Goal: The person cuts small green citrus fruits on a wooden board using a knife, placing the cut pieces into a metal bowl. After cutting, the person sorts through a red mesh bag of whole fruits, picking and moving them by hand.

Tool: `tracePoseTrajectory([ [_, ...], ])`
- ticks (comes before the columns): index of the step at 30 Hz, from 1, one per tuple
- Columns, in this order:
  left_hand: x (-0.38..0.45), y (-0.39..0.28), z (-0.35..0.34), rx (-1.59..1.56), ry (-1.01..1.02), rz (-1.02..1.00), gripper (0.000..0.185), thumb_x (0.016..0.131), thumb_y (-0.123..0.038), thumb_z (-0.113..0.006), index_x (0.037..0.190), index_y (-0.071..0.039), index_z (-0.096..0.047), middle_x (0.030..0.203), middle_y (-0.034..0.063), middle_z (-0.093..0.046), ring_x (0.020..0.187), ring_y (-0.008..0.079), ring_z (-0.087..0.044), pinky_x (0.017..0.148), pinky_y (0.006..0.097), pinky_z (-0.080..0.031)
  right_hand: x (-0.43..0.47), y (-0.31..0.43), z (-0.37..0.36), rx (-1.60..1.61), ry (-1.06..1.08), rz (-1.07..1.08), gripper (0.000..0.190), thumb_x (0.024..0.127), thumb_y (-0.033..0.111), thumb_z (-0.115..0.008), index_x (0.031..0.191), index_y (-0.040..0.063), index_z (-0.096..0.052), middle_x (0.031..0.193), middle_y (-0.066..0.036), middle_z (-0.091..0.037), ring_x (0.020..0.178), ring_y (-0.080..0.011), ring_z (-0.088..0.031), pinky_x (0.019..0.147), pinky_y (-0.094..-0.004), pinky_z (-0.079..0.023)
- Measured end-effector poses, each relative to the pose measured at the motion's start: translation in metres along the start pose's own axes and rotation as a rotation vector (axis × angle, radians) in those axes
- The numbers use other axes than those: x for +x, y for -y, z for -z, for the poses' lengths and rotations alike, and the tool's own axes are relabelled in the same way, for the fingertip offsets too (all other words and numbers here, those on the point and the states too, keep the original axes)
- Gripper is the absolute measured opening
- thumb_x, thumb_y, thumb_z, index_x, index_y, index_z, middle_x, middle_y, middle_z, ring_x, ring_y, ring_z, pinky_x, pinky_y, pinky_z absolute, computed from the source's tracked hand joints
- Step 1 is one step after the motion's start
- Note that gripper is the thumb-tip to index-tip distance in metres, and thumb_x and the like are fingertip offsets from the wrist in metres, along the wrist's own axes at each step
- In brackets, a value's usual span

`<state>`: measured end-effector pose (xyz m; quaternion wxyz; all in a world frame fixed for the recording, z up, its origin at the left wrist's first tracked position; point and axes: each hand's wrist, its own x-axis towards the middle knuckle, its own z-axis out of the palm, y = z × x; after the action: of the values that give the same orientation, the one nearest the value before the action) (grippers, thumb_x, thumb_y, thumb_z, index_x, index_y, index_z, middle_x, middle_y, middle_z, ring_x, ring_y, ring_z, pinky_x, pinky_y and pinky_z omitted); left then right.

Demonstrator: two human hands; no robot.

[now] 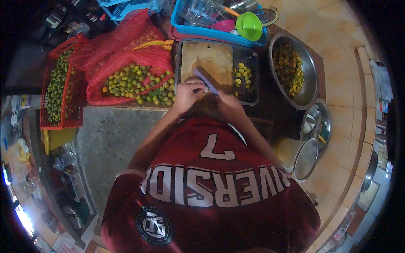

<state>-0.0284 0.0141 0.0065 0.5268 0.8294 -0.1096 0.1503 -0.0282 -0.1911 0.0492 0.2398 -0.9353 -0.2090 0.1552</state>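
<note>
My right hand (pixel 229 102) is closed on the handle end of a knife (pixel 205 79), whose blade slants up and left over the near part of a worn cutting board (pixel 207 53). My left hand (pixel 190 93) is beside the blade, thumb and fingers pinched at a small pale thing that I cannot make out. The board lies across a dark metal tray (pixel 254 72). Cut citrus halves (pixel 242 71) lie in the tray at the board's right. Left of the tray, small green and yellow citrus fruits (pixel 131 79) spill from a red mesh sack (pixel 95 88).
A red plastic crate (pixel 44 117) of small green fruits stands at far left. A blue basin (pixel 202 31) with kitchenware and a green cup-like vessel (pixel 249 27) is behind the board. To the right are a steel bowl (pixel 311 72) of cut fruit and a bucket (pixel 289 151).
</note>
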Motion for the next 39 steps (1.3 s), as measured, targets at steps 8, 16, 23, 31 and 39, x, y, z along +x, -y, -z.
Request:
tracePoseTrajectory([
  [8, 0.005, -0.006, 0.006, -0.073, -0.006, 0.130, 0.015, 0.074, -0.002, -0.078, 0.089, -0.001, -0.075, 0.088, 0.0110, -0.072, 0.084, 0.0211, -0.069, 0.077, 0.0309, -0.054, -0.022, -0.011, 0.001, -0.078, 0.114, -0.180, 0.021, 0.097, 0.020, -0.048, 0.102, 0.001, -0.055, 0.091, -0.027, -0.066, 0.090, -0.0489, -0.062, 0.079, -0.0573, -0.049],
  [16, 0.002, 0.038, 0.116, 0.079, -0.452, 0.347, 0.025, 0.079, 0.003, -0.070, 0.103, 0.000, -0.071, 0.100, 0.0103, -0.073, 0.087, 0.0196, -0.070, 0.080, 0.0322, -0.055, -0.056, -0.017, 0.039, 0.073, -0.141, -0.335, 0.021, 0.097, 0.021, -0.051, 0.103, 0.001, -0.057, 0.093, -0.029, -0.065, 0.091, -0.0485, -0.062, 0.078, -0.0562, -0.047],
  [23, 0.006, 0.101, 0.179, 0.663, -0.201, 0.193, 0.033, 0.072, 0.001, -0.066, 0.105, -0.003, -0.069, 0.102, 0.0193, -0.068, 0.099, 0.0389, -0.064, 0.089, 0.0453, -0.051, -0.026, 0.017, -0.007, 0.188, 0.015, 0.050, 0.026, 0.098, 0.023, -0.049, 0.103, 0.001, -0.061, 0.092, -0.027, -0.066, 0.089, -0.0470, -0.063, 0.080, -0.0560, -0.048],
  [31, 0.018, 0.098, 0.192, 0.668, -0.050, 0.183, 0.034, 0.068, 0.001, -0.070, 0.102, -0.002, -0.066, 0.101, 0.0202, -0.066, 0.097, 0.0417, -0.063, 0.086, 0.0459, -0.052, -0.015, -0.006, -0.022, 0.185, -0.142, -0.173, 0.031, 0.098, 0.026, -0.050, 0.103, -0.002, -0.061, 0.099, -0.028, -0.065, 0.095, -0.0480, -0.060, 0.081, -0.0514, -0.048],
  [39, 0.014, 0.022, 0.119, 0.050, -0.168, 0.248, 0.023, 0.072, -0.003, -0.075, 0.094, -0.003, -0.067, 0.094, 0.0115, -0.067, 0.087, 0.0245, -0.068, 0.077, 0.0379, -0.055, -0.039, -0.035, 0.027, 0.123, -0.236, -0.391, 0.032, 0.099, 0.026, -0.049, 0.109, -0.002, -0.061, 0.091, -0.026, -0.065, 0.087, -0.0448, -0.062, 0.075, -0.0464, -0.048],
])
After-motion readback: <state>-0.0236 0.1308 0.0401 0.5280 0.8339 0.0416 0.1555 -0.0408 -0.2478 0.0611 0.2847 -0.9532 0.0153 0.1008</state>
